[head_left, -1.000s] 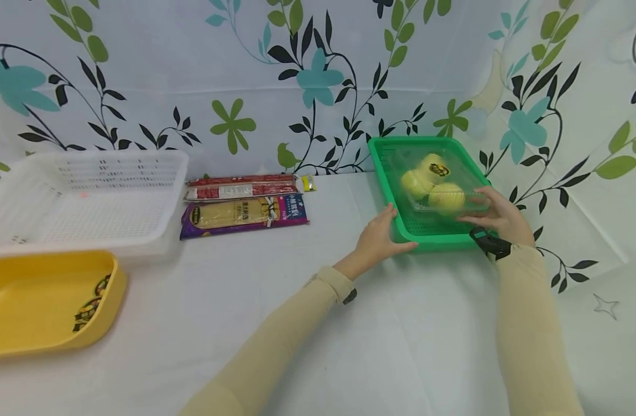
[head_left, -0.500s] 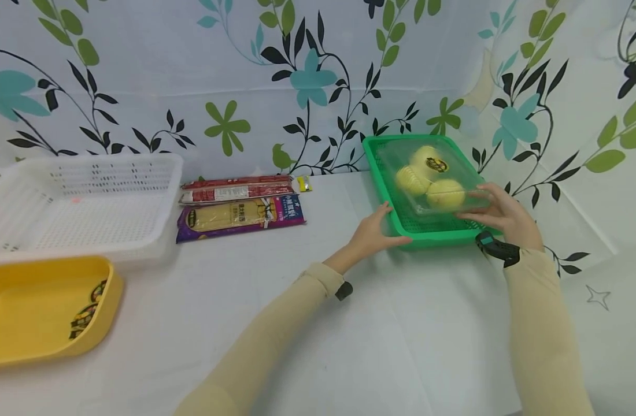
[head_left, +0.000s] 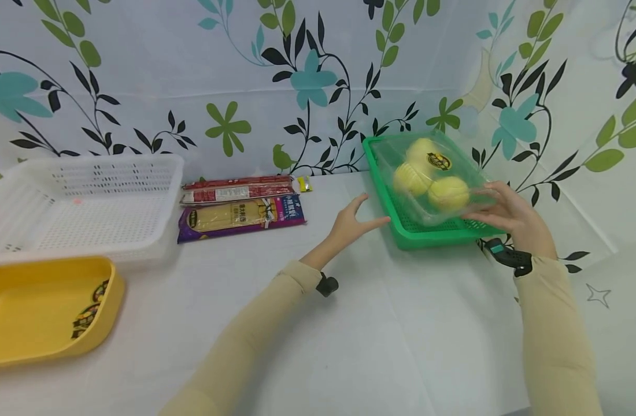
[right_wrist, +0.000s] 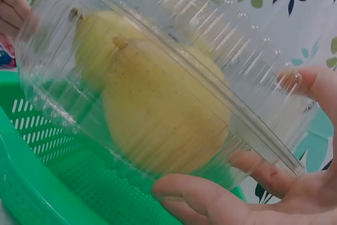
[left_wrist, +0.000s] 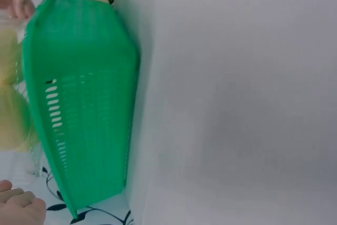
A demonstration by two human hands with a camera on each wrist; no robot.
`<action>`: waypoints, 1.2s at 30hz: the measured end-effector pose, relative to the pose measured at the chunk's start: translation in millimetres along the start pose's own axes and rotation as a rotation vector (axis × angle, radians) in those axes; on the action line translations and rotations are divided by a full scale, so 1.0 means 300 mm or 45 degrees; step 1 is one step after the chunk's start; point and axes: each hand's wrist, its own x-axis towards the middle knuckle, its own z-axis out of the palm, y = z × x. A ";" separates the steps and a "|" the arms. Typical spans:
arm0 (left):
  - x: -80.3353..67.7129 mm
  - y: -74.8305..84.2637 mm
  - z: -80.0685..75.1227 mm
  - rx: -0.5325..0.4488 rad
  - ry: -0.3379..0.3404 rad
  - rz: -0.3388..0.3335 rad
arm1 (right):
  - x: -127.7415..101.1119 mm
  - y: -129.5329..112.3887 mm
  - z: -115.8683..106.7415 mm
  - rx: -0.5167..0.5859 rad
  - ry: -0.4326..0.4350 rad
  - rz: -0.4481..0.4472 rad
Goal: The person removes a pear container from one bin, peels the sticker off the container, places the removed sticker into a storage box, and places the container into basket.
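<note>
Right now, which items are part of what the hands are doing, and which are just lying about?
In hand:
right hand gripping the clear fruit box
green basket under it
left hand, open beside the basket

Lying about:
white basket
yellow tray
two food packets

Clear ribbed glossy plastic clamshell box (head_left: 433, 179) holds smooth matt yellow pears (right_wrist: 158, 114); the perforated green plastic basket (left_wrist: 84, 125) looks slightly shiny; white worktop (head_left: 349, 323) is matt.

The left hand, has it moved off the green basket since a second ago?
Yes. The left hand has let go of the green basket and drawn back leftward, now open above the table with a gap between them.
</note>
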 end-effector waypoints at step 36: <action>-0.272 -0.036 -0.543 -1.425 -0.429 -0.610 | 0.193 0.244 0.304 -0.366 -0.645 0.311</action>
